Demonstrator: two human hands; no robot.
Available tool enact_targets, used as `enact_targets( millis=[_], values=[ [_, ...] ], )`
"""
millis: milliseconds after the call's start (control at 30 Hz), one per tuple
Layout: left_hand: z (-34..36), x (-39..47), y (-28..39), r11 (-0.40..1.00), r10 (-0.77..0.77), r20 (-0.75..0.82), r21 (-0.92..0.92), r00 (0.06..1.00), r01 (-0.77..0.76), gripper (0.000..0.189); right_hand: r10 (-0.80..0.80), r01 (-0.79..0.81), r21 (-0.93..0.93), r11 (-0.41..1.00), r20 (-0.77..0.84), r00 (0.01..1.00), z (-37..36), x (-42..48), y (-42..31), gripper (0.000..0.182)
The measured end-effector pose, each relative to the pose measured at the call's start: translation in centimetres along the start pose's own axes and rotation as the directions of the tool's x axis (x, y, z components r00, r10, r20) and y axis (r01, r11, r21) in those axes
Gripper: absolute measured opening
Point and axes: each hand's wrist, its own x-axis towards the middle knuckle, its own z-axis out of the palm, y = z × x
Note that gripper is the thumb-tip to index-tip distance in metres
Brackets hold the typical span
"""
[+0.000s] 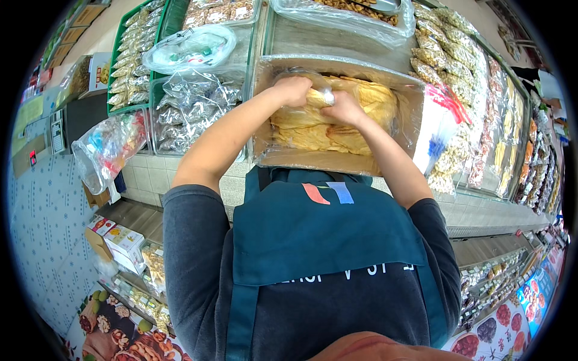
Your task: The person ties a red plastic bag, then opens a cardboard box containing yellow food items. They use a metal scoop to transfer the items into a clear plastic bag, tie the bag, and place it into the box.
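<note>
In front of me stands an open cardboard box (334,162) lined with clear plastic. Wrinkled yellow sheets of dried food (316,135), which look like tofu skin, lie in it. Over the box's far left part, my left hand (295,90) grips a clear plastic bag (311,76). My right hand (344,109) pinches the same bag from the right, its fingers close to the left hand. A yellow piece (316,98) shows through the bunched plastic between both hands. My fingertips are partly hidden, and whether that piece is inside the bag is unclear.
Bins of bagged goods (194,108) stand to the left, beside a bundle of clear bags (192,47). Beyond the box is a plastic-lined tray (388,34) with a scoop. Plastic bags with red handles (447,104) and rows of packets (445,49) lie right.
</note>
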Motion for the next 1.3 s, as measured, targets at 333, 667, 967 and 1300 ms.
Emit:
enact_targets(
  millis=[333,667,967,1300],
  values=[
    [-1.0,-0.1,0.7,0.996,-0.034,0.087,0.089,0.996,0.026,0.038,-0.048,0.048,-0.029,0.998,-0.015,0.999,0.0,0.0,0.0,0.031],
    [-0.8,-0.1,0.5,0.997,0.034,-0.015,0.063,0.999,-0.033,0.033,0.01,-0.009,-0.124,0.992,0.009,1.0,-0.4,0.0,-0.8,0.031],
    [-1.0,-0.7,0.4,0.998,0.063,-0.015,0.022,0.998,-0.063,0.03,0.008,-0.009,-0.057,0.998,-0.013,1.0,-0.4,-0.6,-0.9,0.031],
    [0.0,-0.6,0.5,0.998,0.064,-0.062,0.028,0.996,-0.062,0.03,-0.078,0.076,-0.024,0.997,-0.097,0.992,0.6,-1.4,-0.7,0.027]
  ],
)
